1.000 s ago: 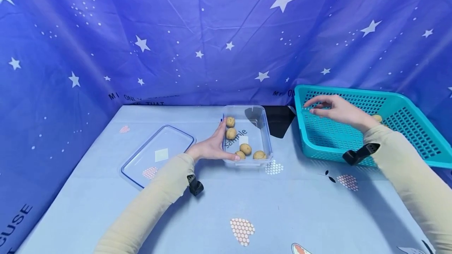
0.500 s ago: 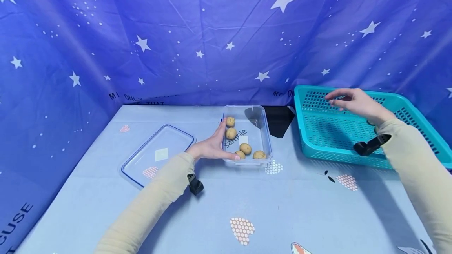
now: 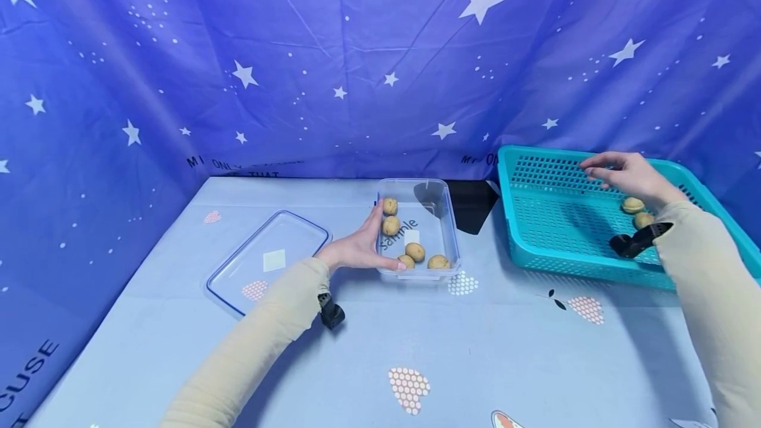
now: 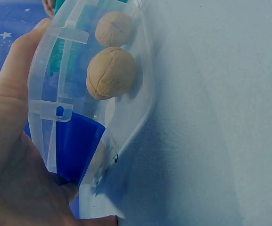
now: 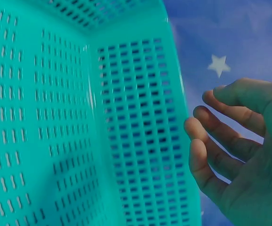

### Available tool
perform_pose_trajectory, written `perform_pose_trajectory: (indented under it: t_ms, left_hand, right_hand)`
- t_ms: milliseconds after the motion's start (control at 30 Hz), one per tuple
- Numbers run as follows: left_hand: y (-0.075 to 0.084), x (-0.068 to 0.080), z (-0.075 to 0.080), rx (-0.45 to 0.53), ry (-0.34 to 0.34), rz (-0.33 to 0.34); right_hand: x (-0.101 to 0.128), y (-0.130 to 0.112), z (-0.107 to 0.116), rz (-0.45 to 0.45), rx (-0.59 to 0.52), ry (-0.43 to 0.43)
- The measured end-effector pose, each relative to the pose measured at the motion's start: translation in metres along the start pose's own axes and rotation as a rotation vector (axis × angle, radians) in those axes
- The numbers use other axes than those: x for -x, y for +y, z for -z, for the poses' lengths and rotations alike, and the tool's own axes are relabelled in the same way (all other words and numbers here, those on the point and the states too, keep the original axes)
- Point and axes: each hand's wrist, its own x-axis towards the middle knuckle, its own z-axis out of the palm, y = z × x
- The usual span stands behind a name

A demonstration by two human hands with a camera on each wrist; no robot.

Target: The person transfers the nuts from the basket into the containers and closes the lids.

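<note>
walnuts (image 3: 415, 251) lie in the clear container (image 3: 447, 230) at the middle of the counter (image 3: 475, 349), five of them, with its lid (image 3: 267, 261) set flat to the left. the left hand (image 3: 357, 249) cups the container's left wall, thumb along the near edge, probably to keep it from sliding. further right, the right hand (image 3: 627, 177) hovers empty, fingers loosely spread, over the teal basket (image 3: 559, 223), just above two more walnuts (image 3: 633, 205).
</note>
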Motion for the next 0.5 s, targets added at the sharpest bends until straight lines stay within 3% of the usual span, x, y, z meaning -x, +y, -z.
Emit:
perform_pose_trajectory:
  t_ms: [500]
  left_hand:
    - [0.001, -0.001, -0.003, 0.013, -0.021, 0.009]
  right_hand:
    - [0.002, 0.044, 0.005, -0.142, 0.069, -0.02]
